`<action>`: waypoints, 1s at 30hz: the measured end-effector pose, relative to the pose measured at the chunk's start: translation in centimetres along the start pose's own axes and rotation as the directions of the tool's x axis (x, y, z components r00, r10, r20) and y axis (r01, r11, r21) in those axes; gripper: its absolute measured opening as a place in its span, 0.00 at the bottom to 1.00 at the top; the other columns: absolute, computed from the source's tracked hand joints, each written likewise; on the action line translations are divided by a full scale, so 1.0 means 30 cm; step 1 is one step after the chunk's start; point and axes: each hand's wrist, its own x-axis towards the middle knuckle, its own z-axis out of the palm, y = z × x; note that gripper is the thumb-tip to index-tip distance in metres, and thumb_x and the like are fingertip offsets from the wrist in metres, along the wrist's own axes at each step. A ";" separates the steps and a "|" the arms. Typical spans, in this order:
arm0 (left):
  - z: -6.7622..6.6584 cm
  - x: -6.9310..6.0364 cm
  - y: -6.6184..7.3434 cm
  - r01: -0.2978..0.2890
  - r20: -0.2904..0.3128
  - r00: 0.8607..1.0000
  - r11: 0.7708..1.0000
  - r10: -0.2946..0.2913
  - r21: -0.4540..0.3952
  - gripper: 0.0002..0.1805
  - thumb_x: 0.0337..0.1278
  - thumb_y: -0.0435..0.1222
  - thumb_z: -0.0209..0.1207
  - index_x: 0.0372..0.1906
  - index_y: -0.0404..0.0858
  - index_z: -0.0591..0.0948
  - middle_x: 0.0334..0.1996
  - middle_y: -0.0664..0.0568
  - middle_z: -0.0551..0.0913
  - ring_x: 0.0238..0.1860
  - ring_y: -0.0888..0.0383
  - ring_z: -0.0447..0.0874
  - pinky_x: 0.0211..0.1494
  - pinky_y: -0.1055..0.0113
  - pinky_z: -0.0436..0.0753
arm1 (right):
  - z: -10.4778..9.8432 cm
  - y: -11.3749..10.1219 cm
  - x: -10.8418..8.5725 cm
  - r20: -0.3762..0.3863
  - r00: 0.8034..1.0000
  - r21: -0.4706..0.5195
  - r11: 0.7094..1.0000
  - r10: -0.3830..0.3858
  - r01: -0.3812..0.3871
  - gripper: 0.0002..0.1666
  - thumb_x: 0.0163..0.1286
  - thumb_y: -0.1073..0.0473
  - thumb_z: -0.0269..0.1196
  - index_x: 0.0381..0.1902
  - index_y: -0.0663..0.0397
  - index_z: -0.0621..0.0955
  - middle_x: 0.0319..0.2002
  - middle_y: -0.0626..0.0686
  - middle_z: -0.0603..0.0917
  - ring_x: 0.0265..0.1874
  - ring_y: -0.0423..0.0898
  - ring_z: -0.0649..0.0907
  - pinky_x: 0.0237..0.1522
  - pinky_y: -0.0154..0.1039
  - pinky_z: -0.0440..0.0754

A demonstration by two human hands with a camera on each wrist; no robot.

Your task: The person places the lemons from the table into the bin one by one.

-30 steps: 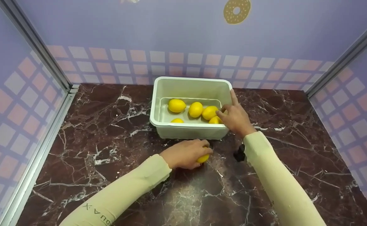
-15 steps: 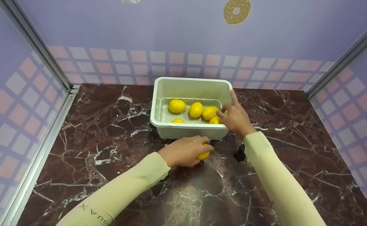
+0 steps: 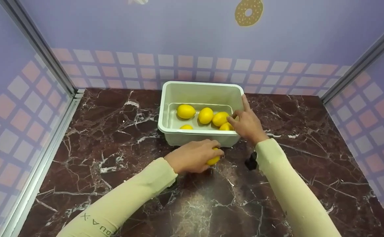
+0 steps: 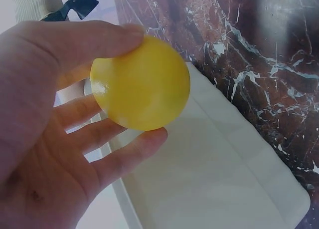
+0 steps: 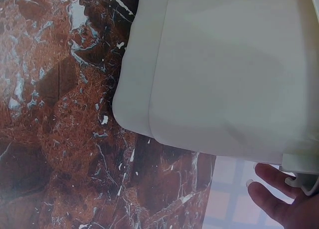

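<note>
In the head view my left hand [image 3: 192, 156] holds a yellow lemon [image 3: 213, 160] just in front of a white plastic bin [image 3: 175, 139]. The left wrist view shows this lemon [image 4: 144, 87] pinched between the thumb and the fingers, with the bin's wall behind it. My right hand [image 3: 247, 124] grips the bin's right rim, thumb on the inner side. From the right wrist, two fingertips show outside, below the rim. Inside the bin lie several lemons [image 3: 186, 112]; the front wall partly hides the nearest ones.
The bin stands on a dark red marbled tabletop [image 3: 123, 184], close to the purple back wall [image 3: 146, 29] with its checked band. Side panels with metal posts [image 3: 42, 49] bound the table left and right. A small black object [image 3: 251, 161] sits under the right wrist.
My left hand has moved slightly away from me, toward the bin's front wall, carrying the lemon upward a little. The right hand and the bin stay where they were.
</note>
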 end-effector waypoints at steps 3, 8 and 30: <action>-0.004 0.001 0.000 -0.001 0.001 1.000 1.000 0.001 0.007 0.22 0.53 0.36 0.65 0.56 0.46 0.78 0.53 0.53 0.76 0.49 0.55 0.77 0.53 0.63 0.81 | 0.000 0.000 -0.002 -0.004 1.000 -0.005 1.000 0.000 0.000 0.21 0.67 0.45 0.57 0.36 0.58 0.84 0.79 0.55 0.40 0.70 0.62 0.65 0.64 0.55 0.70; -0.012 0.002 0.001 0.004 0.001 1.000 1.000 -0.004 0.005 0.24 0.53 0.35 0.65 0.58 0.46 0.78 0.55 0.52 0.76 0.51 0.55 0.77 0.56 0.63 0.80 | 0.002 0.001 -0.002 -0.009 1.000 0.002 1.000 0.002 -0.002 0.21 0.67 0.46 0.57 0.36 0.58 0.84 0.79 0.54 0.40 0.69 0.62 0.66 0.64 0.55 0.70; -0.066 -0.006 -0.002 -0.003 -0.036 0.999 1.000 0.003 0.010 0.24 0.56 0.35 0.63 0.59 0.45 0.77 0.55 0.51 0.76 0.53 0.55 0.76 0.60 0.62 0.78 | 0.001 -0.001 0.000 -0.002 1.000 -0.001 1.000 -0.004 0.004 0.20 0.67 0.46 0.57 0.35 0.58 0.83 0.79 0.55 0.40 0.67 0.61 0.69 0.61 0.55 0.72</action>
